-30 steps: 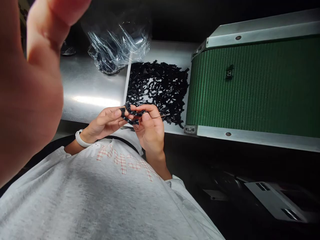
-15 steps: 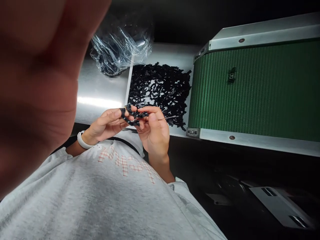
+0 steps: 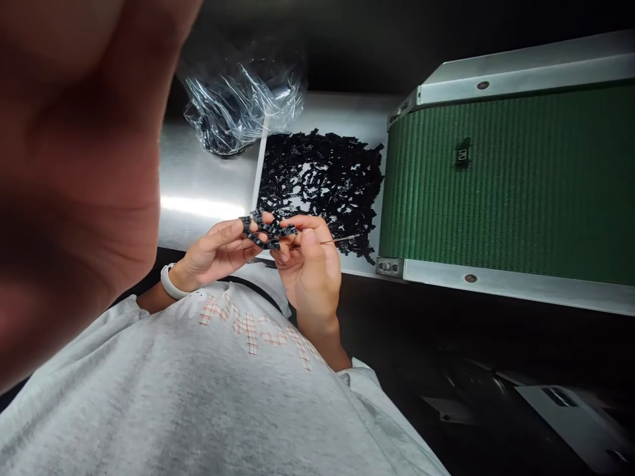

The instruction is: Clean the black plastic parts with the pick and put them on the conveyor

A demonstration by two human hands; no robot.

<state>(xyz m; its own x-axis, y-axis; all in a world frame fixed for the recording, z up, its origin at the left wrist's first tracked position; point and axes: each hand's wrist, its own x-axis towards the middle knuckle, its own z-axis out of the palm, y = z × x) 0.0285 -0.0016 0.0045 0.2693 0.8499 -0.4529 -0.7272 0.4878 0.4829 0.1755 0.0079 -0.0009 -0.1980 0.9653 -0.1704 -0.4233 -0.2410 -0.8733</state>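
My left hand (image 3: pixel 218 251), with a white band on the wrist, and my right hand (image 3: pixel 310 271) meet just above my grey shirt. Both pinch a small black plastic part strip (image 3: pixel 265 231) between their fingertips. A thin metal pin (image 3: pixel 342 238) also sticks out to the right of my right hand. Just beyond the hands lies a pile of black plastic parts (image 3: pixel 322 178) on a white sheet.
A large blurred hand (image 3: pixel 74 165) close to the lens blocks the left of the view. A crumpled clear plastic bag (image 3: pixel 243 106) holding dark parts sits on the metal table (image 3: pixel 198 178). To the right runs a green conveyor belt (image 3: pixel 506 192) carrying one small black part (image 3: pixel 464 153).
The blurred hand near the lens has spread further across the left side. My two hands keep their hold on the black part strip, almost in the same place.
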